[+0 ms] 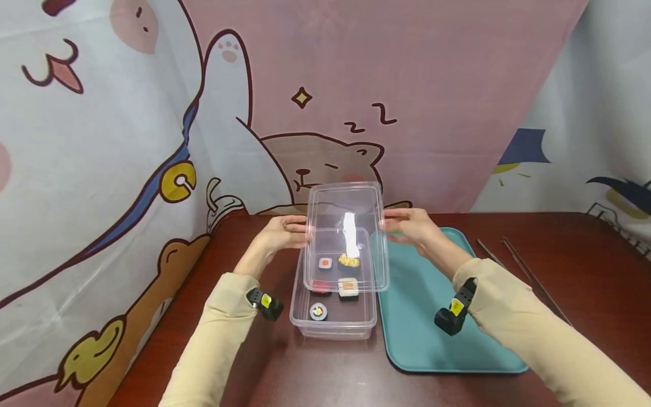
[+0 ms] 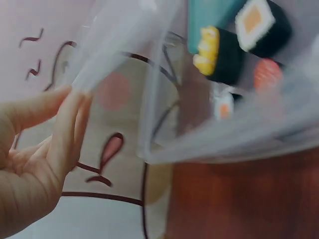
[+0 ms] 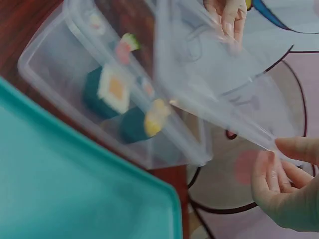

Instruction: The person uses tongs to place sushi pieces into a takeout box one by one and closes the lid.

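Observation:
Both hands hold a clear plastic lid (image 1: 346,198) by its opposite edges, tilted above a clear plastic box (image 1: 333,330). My left hand (image 1: 285,233) pinches the lid's left edge; in the left wrist view, thumb and fingers meet on the rim. The right hand (image 1: 409,226) pinches the right edge, as the right wrist view also shows. Inside the box lie several toy sushi pieces: a round roll (image 1: 318,311), a white-and-orange square one (image 1: 348,287), a yellow-topped one (image 1: 348,260), a small white one (image 1: 325,263) and a red one (image 1: 320,288) seen through the lid.
A teal tray (image 1: 432,339) lies right of the box, under the right forearm. Metal tongs (image 1: 534,277) rest on the brown table (image 1: 244,373) beyond it. A printed cloth (image 1: 432,102) hangs behind the table and along the left.

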`<state>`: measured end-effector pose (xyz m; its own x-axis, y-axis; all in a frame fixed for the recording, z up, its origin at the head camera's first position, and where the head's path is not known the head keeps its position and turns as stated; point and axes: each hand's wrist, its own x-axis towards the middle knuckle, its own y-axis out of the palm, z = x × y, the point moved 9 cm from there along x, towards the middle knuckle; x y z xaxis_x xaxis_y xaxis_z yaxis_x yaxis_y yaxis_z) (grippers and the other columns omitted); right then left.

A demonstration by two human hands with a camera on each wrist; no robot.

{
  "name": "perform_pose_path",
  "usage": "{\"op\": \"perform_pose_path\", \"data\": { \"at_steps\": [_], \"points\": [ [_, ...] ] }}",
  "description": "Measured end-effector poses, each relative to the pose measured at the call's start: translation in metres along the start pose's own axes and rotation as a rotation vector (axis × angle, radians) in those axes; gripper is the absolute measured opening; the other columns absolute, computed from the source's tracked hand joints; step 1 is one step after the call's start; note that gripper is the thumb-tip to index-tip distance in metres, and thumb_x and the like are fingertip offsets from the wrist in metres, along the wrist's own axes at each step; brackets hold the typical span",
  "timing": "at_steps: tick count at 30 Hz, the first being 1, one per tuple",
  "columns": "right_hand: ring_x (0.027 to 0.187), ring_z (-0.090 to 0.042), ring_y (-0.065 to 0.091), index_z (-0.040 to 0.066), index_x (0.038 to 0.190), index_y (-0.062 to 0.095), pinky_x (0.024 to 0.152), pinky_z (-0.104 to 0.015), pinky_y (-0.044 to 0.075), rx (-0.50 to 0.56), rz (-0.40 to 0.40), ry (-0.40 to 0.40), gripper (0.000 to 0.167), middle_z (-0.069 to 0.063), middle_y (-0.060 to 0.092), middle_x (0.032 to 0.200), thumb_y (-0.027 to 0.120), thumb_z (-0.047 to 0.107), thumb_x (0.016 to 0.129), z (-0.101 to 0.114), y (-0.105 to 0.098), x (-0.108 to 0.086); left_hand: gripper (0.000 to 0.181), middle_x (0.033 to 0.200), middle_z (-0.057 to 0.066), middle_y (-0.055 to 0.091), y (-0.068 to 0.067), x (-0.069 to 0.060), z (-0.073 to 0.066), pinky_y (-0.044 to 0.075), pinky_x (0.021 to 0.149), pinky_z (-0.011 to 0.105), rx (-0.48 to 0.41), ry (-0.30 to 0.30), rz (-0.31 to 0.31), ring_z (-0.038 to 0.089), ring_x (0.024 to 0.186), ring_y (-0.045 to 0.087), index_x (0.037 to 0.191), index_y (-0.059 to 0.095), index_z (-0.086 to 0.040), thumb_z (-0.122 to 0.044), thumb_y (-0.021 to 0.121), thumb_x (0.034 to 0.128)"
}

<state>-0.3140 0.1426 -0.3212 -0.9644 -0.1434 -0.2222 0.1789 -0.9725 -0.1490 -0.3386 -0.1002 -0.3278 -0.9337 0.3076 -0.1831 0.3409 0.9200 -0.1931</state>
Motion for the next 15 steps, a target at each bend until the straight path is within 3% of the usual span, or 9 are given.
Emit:
{"op": "perform_pose_path", "data": {
  "at_steps": [5, 8, 12, 15],
  "points": [
    [0.082, 0.003, 0.061, 0.001, 0.139, 0.034, 0.086, -0.021, 0.054, 0.026, -0.016, -0.113, 0.058, 0.006, 0.057, 0.098, 0.059, 0.010, 0.088, 0.028, -0.004, -0.008, 0.047, 0.126, 0.029, 0.050, -0.009, -0.010, -0.030, 0.057, 0.077, 0.025, -0.064, 0.136, -0.074, 0.003, 0.078, 0.064, 0.129, 0.044, 0.008, 0.008, 0.057, 0.0837],
    [0.082, 0.005, 0.061, -0.001, 0.135, 0.041, 0.084, -0.019, 0.053, 0.005, -0.022, -0.193, 0.052, 0.014, 0.060, 0.092, 0.060, 0.010, 0.087, 0.044, -0.005, -0.012, 0.042, 0.114, 0.019, 0.063, -0.016, -0.019, -0.048, 0.057, 0.075, 0.021, -0.047, 0.238, -0.122, 0.002, 0.079, 0.065, 0.122, 0.052, 0.008, 0.006, 0.061, 0.0816],
    [0.089, 0.000, 0.061, -0.001, 0.120, 0.056, 0.089, -0.021, 0.047, -0.060, -0.069, -0.274, 0.036, 0.020, 0.063, 0.088, 0.061, 0.011, 0.087, 0.056, -0.006, -0.018, 0.022, 0.091, -0.006, 0.071, -0.025, -0.026, -0.061, 0.055, 0.079, 0.019, -0.049, 0.371, -0.201, 0.005, 0.085, 0.065, 0.096, 0.068, -0.006, 0.006, 0.065, 0.0779],
    [0.106, -0.009, 0.057, -0.002, 0.114, 0.059, 0.094, -0.024, 0.044, -0.063, -0.105, -0.306, 0.031, 0.010, 0.062, 0.105, 0.061, 0.012, 0.086, 0.060, -0.004, -0.021, 0.029, 0.106, -0.001, 0.068, -0.029, -0.028, -0.062, 0.051, 0.091, 0.022, -0.068, 0.443, -0.242, 0.013, 0.103, 0.062, 0.072, 0.068, -0.021, 0.008, 0.065, 0.0776]
  ]
}}
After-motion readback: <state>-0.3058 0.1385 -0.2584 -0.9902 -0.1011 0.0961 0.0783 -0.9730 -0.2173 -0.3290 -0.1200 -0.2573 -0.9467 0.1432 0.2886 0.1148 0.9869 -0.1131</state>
